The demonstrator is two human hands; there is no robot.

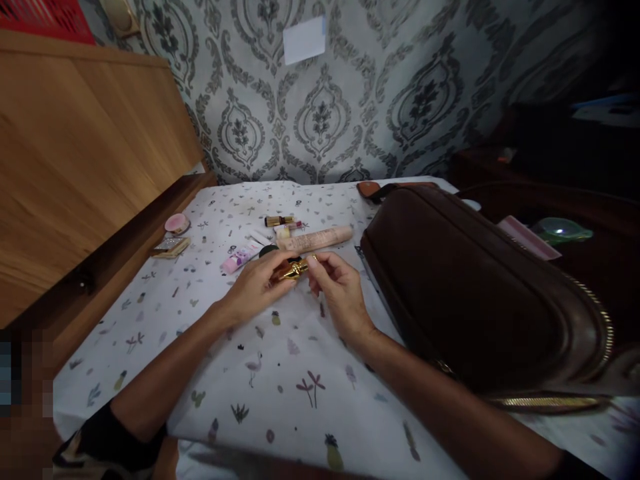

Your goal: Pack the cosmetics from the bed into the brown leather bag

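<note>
Over the middle of the printed cloth, my two hands meet at a shiny gold lipstick tube (294,270). My left hand (257,283) is closed around its left end, with the thumb along the near side. The thumb and fingers of my right hand (340,290) pinch the right end. Just beyond my hands lie a beige squeeze tube (323,238), a pink and purple tube (240,258) and a black and gold lipstick (279,221). A small tube with a dark pink end (295,226) lies between them. My left fingers partly hide a dark round item (269,251).
A large brown leather bag (465,287) with a gold zip fills the right side. At the left edge sit a pink round jar (177,223) and a flat compact (171,247), near a wooden panel (90,133). Patterned wallpaper (320,120) rises behind.
</note>
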